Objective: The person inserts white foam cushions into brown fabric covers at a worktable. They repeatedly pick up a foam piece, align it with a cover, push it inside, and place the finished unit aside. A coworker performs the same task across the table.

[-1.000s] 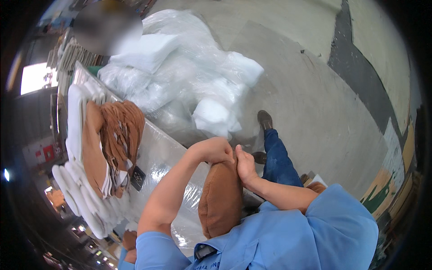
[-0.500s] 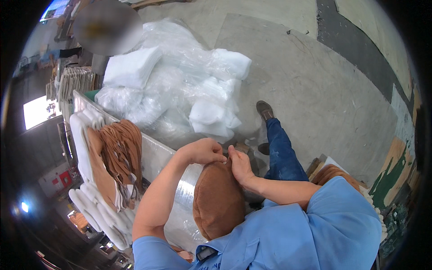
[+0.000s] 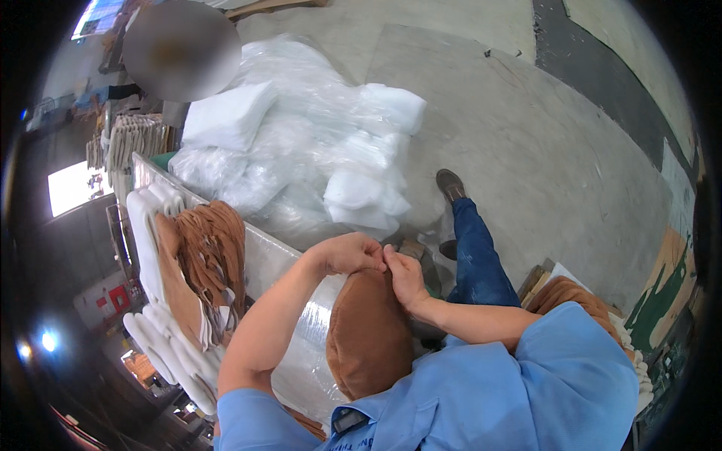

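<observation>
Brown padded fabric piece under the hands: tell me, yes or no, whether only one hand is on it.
No: both the left hand and right hand pinch the top edge of the brown padded fabric piece.

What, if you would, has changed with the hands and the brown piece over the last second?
Little changed: both hands, left hand and right hand, stay pinched together at the top edge of the brown suede piece. Only the view shifted slightly. The brown stack and plastic bags stayed put.
</observation>
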A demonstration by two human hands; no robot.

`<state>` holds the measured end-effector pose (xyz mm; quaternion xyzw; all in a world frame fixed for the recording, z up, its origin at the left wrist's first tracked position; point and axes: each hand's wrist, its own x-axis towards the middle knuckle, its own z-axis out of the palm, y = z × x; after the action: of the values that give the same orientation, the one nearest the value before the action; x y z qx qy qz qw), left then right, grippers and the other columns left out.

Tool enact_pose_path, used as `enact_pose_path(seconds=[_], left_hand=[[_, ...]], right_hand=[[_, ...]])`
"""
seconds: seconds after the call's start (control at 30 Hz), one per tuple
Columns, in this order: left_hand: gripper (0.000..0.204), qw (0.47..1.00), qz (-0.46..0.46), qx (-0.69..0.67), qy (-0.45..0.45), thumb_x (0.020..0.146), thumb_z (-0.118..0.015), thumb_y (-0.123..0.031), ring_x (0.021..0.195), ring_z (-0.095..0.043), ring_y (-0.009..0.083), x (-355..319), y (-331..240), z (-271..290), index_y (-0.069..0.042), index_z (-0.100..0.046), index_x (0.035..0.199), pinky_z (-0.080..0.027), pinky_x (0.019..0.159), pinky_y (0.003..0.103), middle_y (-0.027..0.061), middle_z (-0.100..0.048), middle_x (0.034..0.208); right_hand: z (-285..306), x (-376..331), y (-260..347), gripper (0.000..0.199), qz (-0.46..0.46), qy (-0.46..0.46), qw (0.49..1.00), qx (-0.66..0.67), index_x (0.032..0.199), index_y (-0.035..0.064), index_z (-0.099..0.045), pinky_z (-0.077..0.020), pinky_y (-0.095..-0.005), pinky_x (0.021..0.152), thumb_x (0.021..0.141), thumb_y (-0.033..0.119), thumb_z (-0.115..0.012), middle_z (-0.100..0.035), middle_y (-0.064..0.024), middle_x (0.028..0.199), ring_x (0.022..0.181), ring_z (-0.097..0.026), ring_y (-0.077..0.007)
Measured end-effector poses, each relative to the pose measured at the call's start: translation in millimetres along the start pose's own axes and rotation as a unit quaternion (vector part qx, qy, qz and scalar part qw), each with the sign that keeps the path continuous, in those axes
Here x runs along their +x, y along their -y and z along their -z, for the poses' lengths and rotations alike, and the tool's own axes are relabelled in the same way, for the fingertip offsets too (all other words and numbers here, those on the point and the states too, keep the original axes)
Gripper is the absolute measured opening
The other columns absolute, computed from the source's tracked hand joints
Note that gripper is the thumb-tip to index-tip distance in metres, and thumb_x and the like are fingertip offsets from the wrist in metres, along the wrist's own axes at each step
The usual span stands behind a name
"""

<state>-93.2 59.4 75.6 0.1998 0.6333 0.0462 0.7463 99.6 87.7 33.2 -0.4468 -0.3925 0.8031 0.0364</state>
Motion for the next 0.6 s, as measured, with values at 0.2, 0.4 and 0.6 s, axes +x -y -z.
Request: enact_pose_path(seconds=[0.2,0.4,0.6], left_hand=[[0.020,0.973,-0.082,-0.199,-0.087,0.095,-0.076,-0.021,0.069,-0.050,0.0040,6,15,-26,-0.008,-0.066,0.084,-0.040,0.058,0.024,-0.0066,-0.060,0.077],[0.030,0.975,-0.171,0.023,-0.137,0.094,-0.075,-0.027,0.067,-0.060,0.0135,22,-15,-33,0.001,-0.069,0.084,-0.049,0.063,0.033,0.0039,-0.066,0.072],[0.051,0.988,-0.071,0.136,0.036,0.081,-0.084,-0.052,0.064,-0.061,0.0209,27,-29,5,-0.001,-0.079,0.084,-0.050,0.062,0.040,0.0087,-0.067,0.066]], right_hand=[[15,23,-27,0.056,-0.047,-0.006,0.998,-0.029,0.082,0.0024,-0.069,-0.0444,-0.0314,0.066,0.109,0.050,-0.055,-0.058,0.0033,0.074,0.072,-0.048,-0.0085],[37,15,0,0.054,-0.134,-0.023,0.987,0.084,0.087,0.0065,-0.072,-0.0438,-0.0270,0.067,0.108,0.054,-0.056,-0.064,0.0028,0.082,0.075,-0.053,-0.0082],[34,22,-3,0.057,-0.145,-0.041,0.987,0.050,0.077,0.0087,-0.061,-0.0419,-0.0281,0.065,0.109,0.055,-0.053,-0.058,0.0015,0.078,0.073,-0.050,-0.0094]])
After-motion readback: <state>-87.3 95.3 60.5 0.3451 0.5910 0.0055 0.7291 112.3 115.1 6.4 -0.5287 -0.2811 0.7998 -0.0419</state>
